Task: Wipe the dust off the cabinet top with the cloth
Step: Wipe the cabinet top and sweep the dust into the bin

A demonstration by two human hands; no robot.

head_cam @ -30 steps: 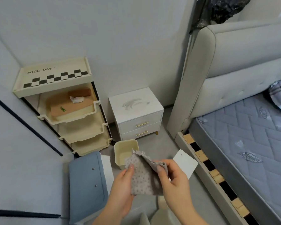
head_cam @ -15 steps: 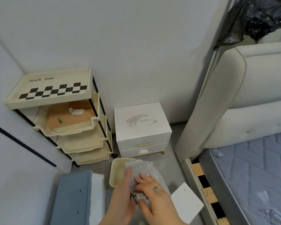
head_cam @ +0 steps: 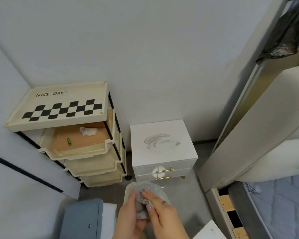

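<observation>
Down at six o'clock, both hands hold the gray dotted cloth [head_cam: 146,195] bunched up between them. The left hand [head_cam: 129,216] wraps its fingers around the cloth, and the right hand [head_cam: 162,211] pinches it from the other side. The small white cabinet [head_cam: 160,133] stands at twelve o'clock from the hands, with dusty smears on top.

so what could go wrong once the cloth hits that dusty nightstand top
The cloth is bunched small between the left hand and right hand, so it may only smear the dust smudge across the cabinet top. Swept dust could also fall onto the floor or into the cream bin in front of the cabinet.
</observation>
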